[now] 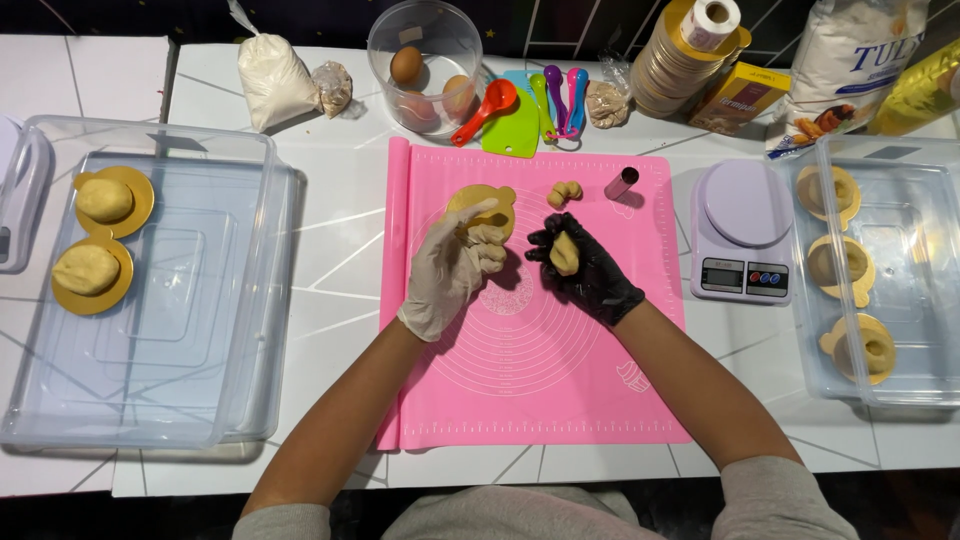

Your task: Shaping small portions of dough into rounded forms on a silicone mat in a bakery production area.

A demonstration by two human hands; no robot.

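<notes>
My left hand (452,268), in a whitish glove, rests on a lump of dough (487,236) that sits on a round gold board (483,199) on the pink silicone mat (540,380). My right hand (590,268), in a black glove, holds a small piece of yellow dough (565,252) between its fingers just right of the left hand. A further small dough piece (564,192) lies on the mat beyond, next to a small metal cylinder cutter (621,182).
A clear tray on the left (200,330) holds two dough balls on gold boards (105,200). A clear tray on the right (920,300) holds three ring-shaped pieces. A lilac kitchen scale (742,232), a bowl of eggs (425,65), measuring spoons (550,95), flour bags and stacked gold boards line the back.
</notes>
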